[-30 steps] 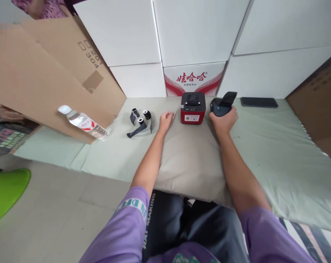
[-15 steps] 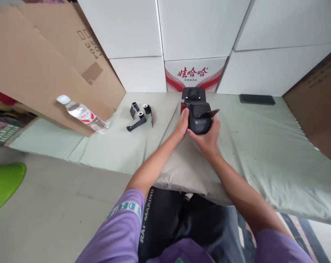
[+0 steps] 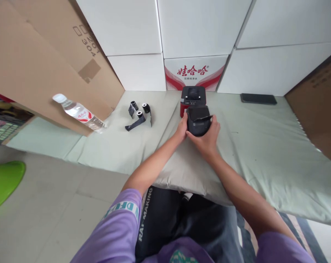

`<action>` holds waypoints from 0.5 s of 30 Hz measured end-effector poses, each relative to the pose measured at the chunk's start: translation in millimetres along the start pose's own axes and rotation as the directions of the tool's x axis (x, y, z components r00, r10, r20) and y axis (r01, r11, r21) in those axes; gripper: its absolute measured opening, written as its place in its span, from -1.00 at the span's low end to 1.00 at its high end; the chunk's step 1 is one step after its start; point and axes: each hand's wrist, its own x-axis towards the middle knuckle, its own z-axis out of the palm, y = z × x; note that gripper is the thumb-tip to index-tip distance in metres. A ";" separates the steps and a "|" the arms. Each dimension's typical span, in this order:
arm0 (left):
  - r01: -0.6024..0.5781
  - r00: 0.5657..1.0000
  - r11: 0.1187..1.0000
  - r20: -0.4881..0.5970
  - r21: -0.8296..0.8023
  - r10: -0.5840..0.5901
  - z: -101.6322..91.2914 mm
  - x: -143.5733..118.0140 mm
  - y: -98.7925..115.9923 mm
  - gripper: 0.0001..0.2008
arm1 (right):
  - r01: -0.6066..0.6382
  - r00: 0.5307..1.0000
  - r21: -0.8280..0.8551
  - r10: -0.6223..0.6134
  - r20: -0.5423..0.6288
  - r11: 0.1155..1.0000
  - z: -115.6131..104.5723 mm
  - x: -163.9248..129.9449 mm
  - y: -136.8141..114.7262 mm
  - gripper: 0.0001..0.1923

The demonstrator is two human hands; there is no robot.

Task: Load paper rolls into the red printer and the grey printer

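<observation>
A small red-and-black printer (image 3: 192, 102) stands on the pale green cloth, close to the white boxes. On its near side is a rounded black part (image 3: 198, 126), which looks like its lid tipped towards me; whether it is still joined to the body is hard to see. My left hand (image 3: 181, 129) grips this part from the left. From the right, my right hand (image 3: 209, 140) wraps round it, thumb along the near edge. A dark strip (image 3: 205, 118) lies across the part's top. Off to the left are three small black rolls (image 3: 139, 114) with loose ends.
A water bottle (image 3: 80, 113) leans at the left beside a big brown carton (image 3: 58, 47). White boxes (image 3: 192, 29) are stacked along the back. A black phone (image 3: 258, 98) lies at the right. Another brown carton (image 3: 316, 98) stands at the far right.
The black part has tilted and shifted slightly towards me, showing more of the printer body behind it. The dark strip that stuck out to the right now lies closer against the part.
</observation>
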 end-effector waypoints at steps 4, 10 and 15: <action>0.070 0.997 0.996 -0.023 -0.055 -0.071 -5.0 11.1 -15.5 -0.31 | -0.037 0.994 0.039 0.033 0.104 0.999 -5.1 6.2 1.7 0.29; -0.085 0.996 0.961 0.057 0.261 0.072 -22.6 26.7 -18.0 -0.48 | -0.146 0.963 0.231 0.085 0.256 0.962 -14.7 20.3 1.3 0.17; -0.220 0.974 0.659 0.129 0.719 0.184 -50.6 11.0 4.3 -0.51 | -0.138 0.941 0.185 0.070 0.330 0.973 -11.2 10.6 -4.8 0.18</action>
